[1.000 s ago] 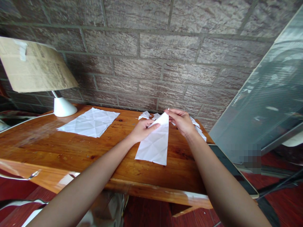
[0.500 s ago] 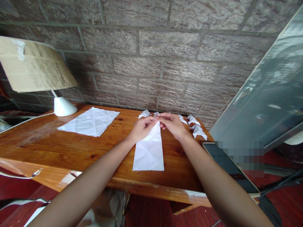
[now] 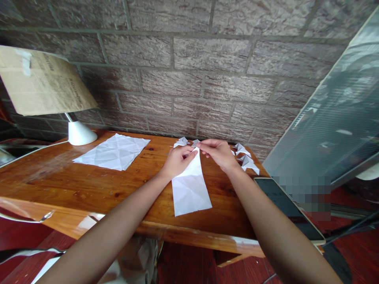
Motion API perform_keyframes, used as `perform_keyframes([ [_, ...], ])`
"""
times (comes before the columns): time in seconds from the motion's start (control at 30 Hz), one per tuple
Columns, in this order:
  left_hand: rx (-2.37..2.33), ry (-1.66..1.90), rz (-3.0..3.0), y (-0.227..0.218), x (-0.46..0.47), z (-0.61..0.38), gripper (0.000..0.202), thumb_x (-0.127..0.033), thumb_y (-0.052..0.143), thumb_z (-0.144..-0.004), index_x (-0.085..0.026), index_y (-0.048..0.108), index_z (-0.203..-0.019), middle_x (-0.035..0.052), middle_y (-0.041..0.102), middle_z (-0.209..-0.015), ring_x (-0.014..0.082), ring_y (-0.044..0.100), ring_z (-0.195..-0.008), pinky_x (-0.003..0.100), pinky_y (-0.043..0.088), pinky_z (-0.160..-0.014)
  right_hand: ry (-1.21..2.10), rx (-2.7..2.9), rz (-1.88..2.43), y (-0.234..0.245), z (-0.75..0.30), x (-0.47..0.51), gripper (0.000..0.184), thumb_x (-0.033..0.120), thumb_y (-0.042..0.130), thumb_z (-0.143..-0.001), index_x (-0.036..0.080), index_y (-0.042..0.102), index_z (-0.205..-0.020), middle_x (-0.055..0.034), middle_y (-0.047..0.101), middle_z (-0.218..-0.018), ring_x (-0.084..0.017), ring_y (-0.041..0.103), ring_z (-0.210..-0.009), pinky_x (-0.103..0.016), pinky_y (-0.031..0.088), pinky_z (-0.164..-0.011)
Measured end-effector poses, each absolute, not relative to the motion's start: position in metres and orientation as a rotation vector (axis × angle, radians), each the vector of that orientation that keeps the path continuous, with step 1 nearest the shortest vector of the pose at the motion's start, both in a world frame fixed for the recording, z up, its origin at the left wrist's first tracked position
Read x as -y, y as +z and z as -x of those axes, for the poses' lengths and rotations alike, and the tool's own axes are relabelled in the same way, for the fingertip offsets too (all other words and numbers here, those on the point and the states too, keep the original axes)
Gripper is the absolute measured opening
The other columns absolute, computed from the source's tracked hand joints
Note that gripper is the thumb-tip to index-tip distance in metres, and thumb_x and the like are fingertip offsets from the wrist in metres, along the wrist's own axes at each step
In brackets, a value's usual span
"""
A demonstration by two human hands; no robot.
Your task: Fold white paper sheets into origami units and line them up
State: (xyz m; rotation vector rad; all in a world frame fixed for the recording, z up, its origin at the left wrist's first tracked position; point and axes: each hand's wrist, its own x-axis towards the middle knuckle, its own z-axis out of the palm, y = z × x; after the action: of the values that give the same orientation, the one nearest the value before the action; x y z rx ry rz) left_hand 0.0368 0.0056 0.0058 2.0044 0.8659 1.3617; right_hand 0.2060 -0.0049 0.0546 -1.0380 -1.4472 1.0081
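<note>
A white creased sheet of paper [image 3: 192, 193], folded into a long strip, hangs from both hands over the wooden table. My left hand [image 3: 179, 159] is closed on its upper left side, the thumb lying on top. At the top corner my right hand [image 3: 217, 154] pinches the paper between thumb and fingertips. Behind the hands, against the wall, lie small folded paper pieces [image 3: 181, 142]; more such folded pieces [image 3: 249, 164] are to the right of my right hand. The far end of the strip is partly covered by my fingers.
Left on the wooden table [image 3: 124, 189] lies a stack of creased white paper [image 3: 115, 152]. A lamp [image 3: 79, 133] with a paper shade stands at the back left. A tablet [image 3: 287, 209] rests at the right edge. The brick wall [image 3: 207, 90] borders the table's rear.
The near end of the paper strip has swung to the right, so the strip now slants. My right hand has shifted slightly at the top corner; both hands keep hold.
</note>
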Motion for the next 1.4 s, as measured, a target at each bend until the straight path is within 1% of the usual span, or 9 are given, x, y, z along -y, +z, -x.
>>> perform_keyframes([
  [0.37, -0.917, 1.406, -2.029, 0.004, -0.003, -0.037, 0.025, -0.038, 0.058, -0.088, -0.017, 0.072, -0.089, 0.0033, 0.077, -0.086, 0.0141, 0.067, -0.069, 0.023, 0.049, -0.065, 0.782, 1.592, 1.064, 0.052, -0.204, 0.005, 0.040, 0.054, 0.079, -0.061, 0.017, 0.077, -0.076, -0.0053, 0.074, -0.077, -0.015, 0.060, -0.065, -0.027, 0.046, -0.058],
  [0.57, -0.891, 1.411, -1.974, 0.005, -0.002, -0.038, 0.029, -0.041, 0.059, -0.088, -0.017, 0.074, -0.094, 0.0032, 0.077, -0.090, 0.0157, 0.068, -0.075, 0.024, 0.051, -0.070, 0.783, 1.586, 1.070, 0.053, -0.204, 0.007, 0.041, 0.056, 0.078, -0.061, 0.018, 0.076, -0.077, -0.0048, 0.074, -0.077, -0.016, 0.062, -0.067, -0.027, 0.047, -0.059],
  [0.67, -0.823, 1.369, -1.788, 0.010, -0.003, -0.040, 0.040, -0.050, 0.057, -0.088, -0.015, 0.075, -0.095, 0.0052, 0.076, -0.092, 0.0191, 0.069, -0.082, 0.027, 0.052, -0.073, 0.831, 1.547, 1.060, 0.056, -0.204, 0.009, 0.038, 0.053, 0.079, -0.063, 0.018, 0.076, -0.078, -0.0035, 0.071, -0.072, -0.015, 0.060, -0.065, -0.027, 0.045, -0.057],
  [0.77, -0.712, 1.277, -1.456, 0.016, -0.003, -0.042, 0.047, -0.056, 0.060, -0.084, -0.013, 0.075, -0.096, 0.0093, 0.076, -0.096, 0.0233, 0.070, -0.090, 0.033, 0.053, -0.082, 0.901, 1.490, 1.031, 0.061, -0.203, 0.011, 0.035, 0.049, 0.079, -0.064, 0.017, 0.075, -0.077, -0.0021, 0.068, -0.065, -0.013, 0.058, -0.061, -0.025, 0.043, -0.055],
  [0.9, -0.518, 1.061, -1.165, 0.021, -0.002, -0.044, 0.045, -0.052, 0.069, -0.079, -0.012, 0.074, -0.099, 0.0150, 0.075, -0.101, 0.0269, 0.071, -0.096, 0.039, 0.054, -0.088, 1.066, 1.404, 0.953, 0.065, -0.203, 0.015, 0.033, 0.045, 0.082, -0.063, 0.017, 0.074, -0.078, -0.0022, 0.069, -0.069, -0.013, 0.060, -0.062, -0.026, 0.045, -0.056],
  [1.0, -0.470, 1.015, -1.097, 0.022, 0.000, -0.042, 0.040, -0.046, 0.071, -0.079, -0.012, 0.073, -0.099, 0.0154, 0.075, -0.102, 0.0253, 0.072, -0.092, 0.037, 0.055, -0.085, 1.109, 1.403, 0.914, 0.066, -0.202, 0.017, 0.028, 0.041, 0.081, -0.065, 0.018, 0.075, -0.080, -0.0014, 0.069, -0.070, -0.011, 0.057, -0.060, -0.023, 0.042, -0.053],
  [1.13, -0.436, 1.016, -1.094, 0.022, 0.001, -0.036, 0.035, -0.037, 0.080, -0.072, -0.014, 0.074, -0.098, 0.0105, 0.075, -0.093, 0.0168, 0.070, -0.075, 0.031, 0.055, -0.079, 1.206, 1.398, 0.840, 0.068, -0.203, 0.017, 0.022, 0.035, 0.081, -0.066, 0.019, 0.076, -0.080, 0.0011, 0.064, -0.064, -0.008, 0.051, -0.059, -0.021, 0.034, -0.051],
  [1.27, -0.364, 0.964, -1.089, 0.023, 0.003, -0.032, 0.033, -0.034, 0.085, -0.067, -0.015, 0.076, -0.092, 0.0072, 0.074, -0.086, 0.0128, 0.067, -0.071, 0.029, 0.054, -0.077, 1.347, 1.312, 0.784, 0.071, -0.205, 0.018, 0.022, 0.034, 0.082, -0.063, 0.021, 0.075, -0.080, 0.0024, 0.062, -0.065, -0.007, 0.049, -0.059, -0.021, 0.035, -0.052],
  [1.4, -0.372, 0.941, -1.092, 0.025, 0.004, -0.030, 0.028, -0.032, 0.087, -0.063, -0.016, 0.077, -0.083, 0.0059, 0.074, -0.083, 0.0127, 0.066, -0.069, 0.030, 0.053, -0.074, 1.427, 1.205, 0.771, 0.073, -0.208, 0.018, 0.023, 0.033, 0.081, -0.062, 0.023, 0.074, -0.082, 0.0036, 0.063, -0.069, -0.008, 0.048, -0.057, -0.021, 0.040, -0.055],
])
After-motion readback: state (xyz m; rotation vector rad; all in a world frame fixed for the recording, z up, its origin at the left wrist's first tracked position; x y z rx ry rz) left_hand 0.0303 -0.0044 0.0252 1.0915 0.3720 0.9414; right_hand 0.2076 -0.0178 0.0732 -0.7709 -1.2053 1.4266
